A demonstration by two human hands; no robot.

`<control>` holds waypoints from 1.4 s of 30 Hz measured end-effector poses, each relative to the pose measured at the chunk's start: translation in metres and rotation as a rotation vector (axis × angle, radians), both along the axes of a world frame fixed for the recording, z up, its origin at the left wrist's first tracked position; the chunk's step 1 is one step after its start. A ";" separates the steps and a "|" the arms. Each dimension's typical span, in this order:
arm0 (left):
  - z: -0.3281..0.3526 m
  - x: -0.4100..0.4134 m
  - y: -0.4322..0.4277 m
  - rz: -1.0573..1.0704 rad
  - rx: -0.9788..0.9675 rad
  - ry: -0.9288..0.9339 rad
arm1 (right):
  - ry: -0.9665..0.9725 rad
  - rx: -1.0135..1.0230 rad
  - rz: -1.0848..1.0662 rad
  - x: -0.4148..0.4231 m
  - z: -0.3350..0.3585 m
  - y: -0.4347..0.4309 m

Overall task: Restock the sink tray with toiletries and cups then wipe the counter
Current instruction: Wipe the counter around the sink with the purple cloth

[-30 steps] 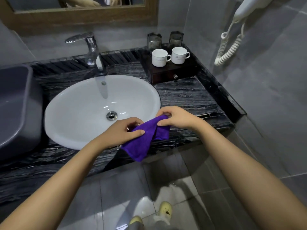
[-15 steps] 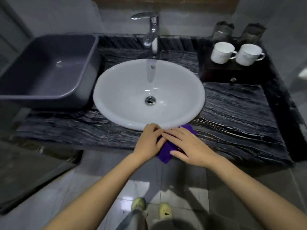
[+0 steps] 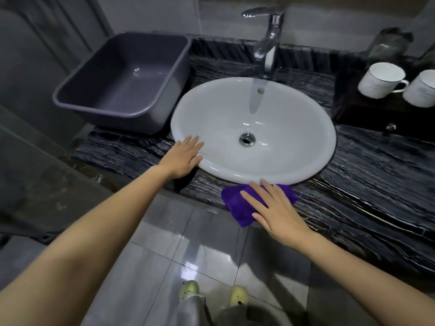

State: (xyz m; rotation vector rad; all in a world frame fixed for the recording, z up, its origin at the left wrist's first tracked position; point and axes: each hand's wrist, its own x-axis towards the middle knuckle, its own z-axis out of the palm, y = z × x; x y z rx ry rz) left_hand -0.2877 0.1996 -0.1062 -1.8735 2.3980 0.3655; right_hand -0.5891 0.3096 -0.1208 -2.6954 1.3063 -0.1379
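Bathroom vanity seen from above. Right hand (image 3: 277, 208) laid flat on a folded purple cloth (image 3: 235, 203), fingers straight and slightly spread, pressing rather than gripping. Cloth lying on the dark veined counter (image 3: 367, 184), at its near edge, touching the near rim of the round white basin (image 3: 287, 123). Left hand (image 3: 184, 157) also flat and holding nothing, fingers straight and close together, resting on the near-left rim of the basin with the palm over the counter.

Chrome tap (image 3: 268, 41) at the far side of the basin. Grey plastic tub (image 3: 124, 83) on the far left, just beside the basin. On the far right, a dark tray (image 3: 367, 114) holding one white cup (image 3: 380, 80), with a second cup (image 3: 421, 91) just to its right, partly cut off by the picture edge. Blurred wrapped items beyond the cups, too unclear to name. Below, grey floor tiles (image 3: 164, 231) and yellow shoes (image 3: 188, 289).
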 end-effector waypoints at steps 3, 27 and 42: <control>-0.005 0.001 0.002 0.015 -0.004 0.035 | 0.015 -0.072 -0.039 0.022 -0.001 0.003; 0.009 0.022 0.082 0.090 -0.056 0.389 | -0.043 0.132 -0.154 0.121 0.036 -0.036; 0.037 0.135 0.070 0.336 -0.235 0.650 | -0.203 0.281 -0.043 0.243 0.079 -0.093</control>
